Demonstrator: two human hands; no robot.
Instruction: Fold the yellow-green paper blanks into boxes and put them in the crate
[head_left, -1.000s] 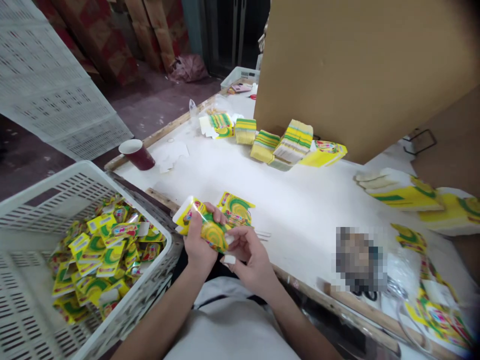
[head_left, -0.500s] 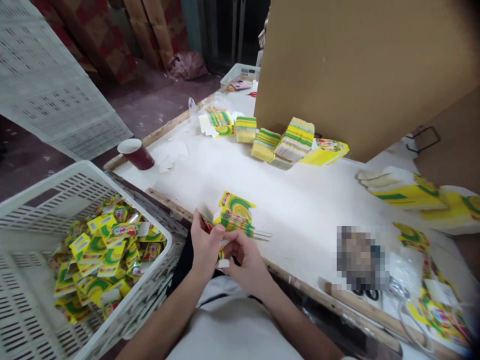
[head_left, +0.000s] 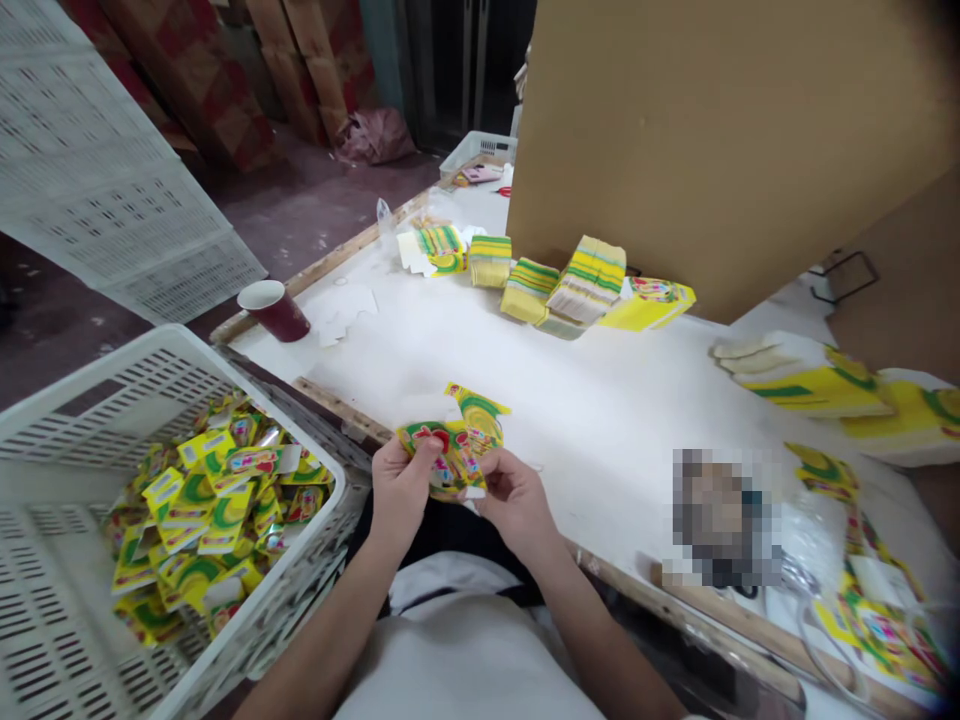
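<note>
Both my left hand (head_left: 401,490) and right hand (head_left: 517,500) pinch one yellow packet (head_left: 442,455); white basket (head_left: 112,390) sits at nine o'clock.

At four o'clock we see a pixelated patch (head_left: 718,518) hiding whatever lies on the table there. The white crate (head_left: 90,400) at eight o'clock is cut off by the left and bottom edges. Print on the packet (head_left: 442,460) is too small to read.
</note>
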